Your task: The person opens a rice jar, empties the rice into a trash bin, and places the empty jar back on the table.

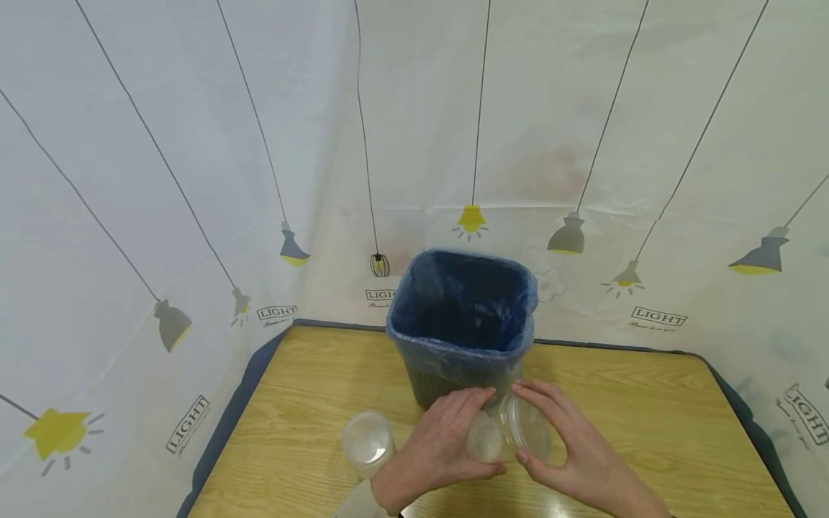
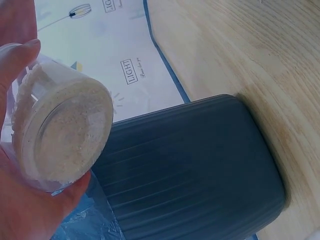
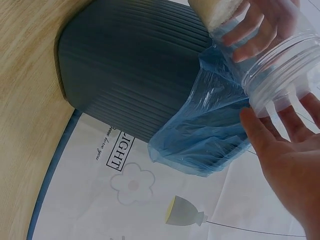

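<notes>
A clear plastic jar (image 1: 484, 437) is held on its side between the two hands, above the table in front of the bin. My left hand (image 1: 447, 435) grips the body near its base, thumb and fingers curled round it. Pale, grainy matter shows at the jar's bottom (image 2: 70, 132) in the left wrist view. At the other end, my right hand (image 1: 576, 446) holds the clear round lid (image 3: 285, 67) by its edge, fingers and thumb on opposite sides. Whether lid and jar are joined, I cannot tell.
A dark ribbed bin (image 1: 460, 378) lined with a blue plastic bag (image 3: 205, 135) stands behind the hands. Left of the left hand, a second clear jar (image 1: 367, 440) is on the wooden table (image 1: 311, 388). Walls printed with lamps (image 1: 473, 219) surround the table.
</notes>
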### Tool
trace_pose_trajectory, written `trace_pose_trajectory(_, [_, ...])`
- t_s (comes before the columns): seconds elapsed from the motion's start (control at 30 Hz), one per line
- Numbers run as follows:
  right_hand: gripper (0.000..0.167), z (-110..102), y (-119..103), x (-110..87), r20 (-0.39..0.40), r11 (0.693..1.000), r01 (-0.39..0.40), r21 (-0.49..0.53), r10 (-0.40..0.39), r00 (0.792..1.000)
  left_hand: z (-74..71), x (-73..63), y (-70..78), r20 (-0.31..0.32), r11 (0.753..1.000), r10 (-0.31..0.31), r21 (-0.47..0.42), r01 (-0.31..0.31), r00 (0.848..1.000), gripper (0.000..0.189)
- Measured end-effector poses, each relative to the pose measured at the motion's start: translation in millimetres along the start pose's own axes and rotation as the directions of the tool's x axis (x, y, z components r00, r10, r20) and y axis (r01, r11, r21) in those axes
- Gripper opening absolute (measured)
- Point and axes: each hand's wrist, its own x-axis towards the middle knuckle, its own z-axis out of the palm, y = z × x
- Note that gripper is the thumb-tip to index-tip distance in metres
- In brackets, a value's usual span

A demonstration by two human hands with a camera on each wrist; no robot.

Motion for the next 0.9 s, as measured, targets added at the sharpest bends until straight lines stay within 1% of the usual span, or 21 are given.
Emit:
trace_pose_trajectory(0.1, [0.083,0.3,-1.9,0.6,-0.002,0.999,-0.038,0.005,0.038,0.999,1.3,-0.1,-0.6,-0.013,1.000,0.006,0.006,-0.006,1.000,0.103])
trace_pose_trajectory(0.13, [0.083,0.6,-2.8,0.9,-0.003,0.998,-0.063,0.013,0.063,0.998,1.8,-0.3,-0.9,-0.021,1.000,0.008,0.014,-0.008,1.000,0.103])
trace_pose_trajectory(0.2, [0.080,1.4,-4.8,1.9,-0.001,0.990,-0.140,0.033,0.140,0.990,3.0,-0.8,-1.6,-0.039,0.999,0.014,0.032,-0.012,0.999,0.103])
trace_pose_trajectory(0.3, [0.072,3.2,-7.2,3.2,0.015,0.963,-0.263,0.065,0.263,0.965,4.6,-1.7,-2.9,-0.054,0.998,0.015,0.061,-0.012,0.998,0.103])
trace_pose_trajectory(0.4, [0.065,4.4,-9.2,4.2,0.053,0.927,-0.367,0.076,0.364,0.930,5.9,-2.3,-3.7,-0.051,0.996,0.014,0.089,-0.009,0.999,0.103])
trace_pose_trajectory(0.57, [0.066,5.0,-11.2,6.3,0.121,0.871,-0.477,0.117,0.464,0.877,7.6,-2.6,-4.1,-0.065,0.993,0.024,0.120,-0.016,0.998,0.103])
trace_pose_trajectory(0.67, [0.067,4.9,-11.6,8.0,0.143,0.848,-0.514,0.131,0.496,0.856,8.4,-2.6,-4.5,-0.077,0.991,0.033,0.132,-0.022,0.996,0.104])
trace_pose_trajectory(0.73, [0.067,4.9,-11.8,8.5,0.147,0.842,-0.523,0.133,0.505,0.851,8.5,-2.8,-4.6,-0.076,0.991,0.031,0.129,-0.021,0.997,0.104])
trace_pose_trajectory(0.77, [0.067,5.1,-11.8,8.5,0.146,0.842,-0.522,0.135,0.504,0.851,8.5,-2.9,-4.6,-0.073,0.992,0.028,0.127,-0.019,0.997,0.103])
trace_pose_trajectory(0.83, [0.065,5.6,-11.8,8.1,0.135,0.852,-0.505,0.136,0.490,0.862,8.1,-3.2,-4.4,-0.067,0.993,0.022,0.120,-0.014,0.997,0.103])
trace_pose_trajectory(0.9, [0.063,5.9,-11.5,7.6,0.115,0.870,-0.475,0.133,0.463,0.879,7.7,-3.5,-4.3,-0.063,0.994,0.014,0.107,-0.007,0.998,0.103])
